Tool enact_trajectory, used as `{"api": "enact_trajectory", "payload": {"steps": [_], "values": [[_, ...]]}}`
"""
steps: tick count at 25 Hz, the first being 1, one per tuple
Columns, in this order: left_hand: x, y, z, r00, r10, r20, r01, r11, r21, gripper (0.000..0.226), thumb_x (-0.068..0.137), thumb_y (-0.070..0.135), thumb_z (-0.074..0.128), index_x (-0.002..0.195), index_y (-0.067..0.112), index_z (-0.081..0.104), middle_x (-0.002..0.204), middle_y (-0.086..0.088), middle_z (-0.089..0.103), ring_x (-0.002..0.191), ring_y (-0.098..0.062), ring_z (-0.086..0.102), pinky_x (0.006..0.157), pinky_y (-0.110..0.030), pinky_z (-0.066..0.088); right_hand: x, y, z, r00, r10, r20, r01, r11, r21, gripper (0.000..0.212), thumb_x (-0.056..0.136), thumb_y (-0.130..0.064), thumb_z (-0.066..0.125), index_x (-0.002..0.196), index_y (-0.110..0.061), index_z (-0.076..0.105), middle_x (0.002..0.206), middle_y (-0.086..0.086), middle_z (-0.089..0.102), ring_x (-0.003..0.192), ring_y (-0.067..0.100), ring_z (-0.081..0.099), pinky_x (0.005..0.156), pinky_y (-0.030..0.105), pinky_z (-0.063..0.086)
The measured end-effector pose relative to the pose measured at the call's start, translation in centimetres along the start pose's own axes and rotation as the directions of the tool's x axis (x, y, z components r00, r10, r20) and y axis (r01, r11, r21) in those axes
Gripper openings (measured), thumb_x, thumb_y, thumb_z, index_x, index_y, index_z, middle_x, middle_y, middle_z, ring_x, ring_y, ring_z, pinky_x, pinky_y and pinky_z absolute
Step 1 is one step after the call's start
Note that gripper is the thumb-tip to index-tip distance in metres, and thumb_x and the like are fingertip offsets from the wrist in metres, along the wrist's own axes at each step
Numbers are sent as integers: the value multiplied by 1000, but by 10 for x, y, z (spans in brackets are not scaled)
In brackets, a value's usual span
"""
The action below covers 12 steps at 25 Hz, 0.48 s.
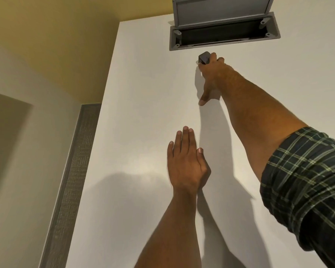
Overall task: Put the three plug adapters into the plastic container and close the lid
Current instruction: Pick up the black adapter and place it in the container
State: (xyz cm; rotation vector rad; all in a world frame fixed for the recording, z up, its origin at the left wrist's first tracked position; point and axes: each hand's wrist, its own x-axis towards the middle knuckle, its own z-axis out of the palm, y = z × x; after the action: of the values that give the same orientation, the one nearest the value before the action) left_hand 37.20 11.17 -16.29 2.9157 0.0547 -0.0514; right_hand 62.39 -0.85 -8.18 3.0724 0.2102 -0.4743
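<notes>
A dark grey plug adapter (204, 57) shows at the far end of the white table (143, 93), just in front of a grey recessed socket box. My right hand (213, 74) reaches far forward with its fingers closed around the adapter and the thumb stretched back over the table. My left hand (186, 161) lies flat, palm down, near the middle of the table, fingers together and holding nothing. No plastic container and no other adapters are in view.
The grey socket box (222, 35) is set into the table's far edge, its hinged lid (220, 10) standing up. The table's left edge runs diagonally beside a grey strip (74, 171) and a yellow wall (56, 45).
</notes>
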Motion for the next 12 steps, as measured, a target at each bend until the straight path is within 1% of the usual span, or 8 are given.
{"api": "enact_trajectory", "payload": {"steps": [2, 4, 6, 9, 10, 12], "values": [[-2, 1, 0, 1000, -5, -17, 5, 1000, -14, 63, 104, 42, 21, 163, 23, 10, 171, 7, 4, 159, -13, 0, 129, -39, 7, -4, 0, 1, 1000, 14, -11, -14, 1000, -1, 134, 34, -76, 82, 145, -13, 41, 150, 23, 32, 132, 41, 41, 100, 53, 47], [-2, 1, 1, 999, -4, -47, 4, 1000, -17, 62, 104, 41, 21, 163, 22, 15, 171, 6, 9, 159, -13, 5, 129, -40, 11, -9, -1, 4, 999, 42, -27, -42, 999, 7, 123, 39, -77, 81, 138, -10, 51, 142, 23, 40, 125, 37, 47, 94, 48, 51], [-2, -1, 2, 998, 1, -58, -1, 1000, -8, 61, 104, 40, 21, 163, 21, 18, 171, 5, 12, 159, -14, 7, 128, -40, 14, -17, 0, 10, 995, 73, -62, -70, 997, 44, 115, 43, -76, 82, 132, -8, 55, 135, 23, 44, 117, 34, 50, 87, 42, 52], [-2, -1, 2, 998, 8, -65, -8, 1000, 4, 61, 105, 39, 21, 163, 20, 19, 170, 4, 14, 158, -14, 11, 127, -41, 17, -32, 10, 25, 989, 78, -127, -60, 989, 136, 103, 50, -73, 82, 126, -7, 60, 126, 20, 46, 110, 31, 50, 76, 36, 46], [-2, -1, 3, 998, 8, -68, -8, 1000, 4, 60, 105, 38, 22, 162, 20, 19, 170, 4, 15, 158, -14, 12, 127, -41, 17, -36, 13, 29, 986, 80, -146, -55, 985, 163, 99, 53, -72, 82, 125, -7, 61, 126, 20, 46, 110, 31, 50, 76, 35, 45], [-1, -2, 4, 997, 4, -71, -4, 1000, 0, 60, 105, 38, 23, 162, 20, 20, 170, 4, 16, 158, -14, 13, 127, -41, 17, -43, 13, 34, 982, 86, -169, -49, 976, 212, 94, 56, -69, 83, 124, -7, 62, 126, 19, 46, 110, 31, 50, 80, 37, 49]]}}
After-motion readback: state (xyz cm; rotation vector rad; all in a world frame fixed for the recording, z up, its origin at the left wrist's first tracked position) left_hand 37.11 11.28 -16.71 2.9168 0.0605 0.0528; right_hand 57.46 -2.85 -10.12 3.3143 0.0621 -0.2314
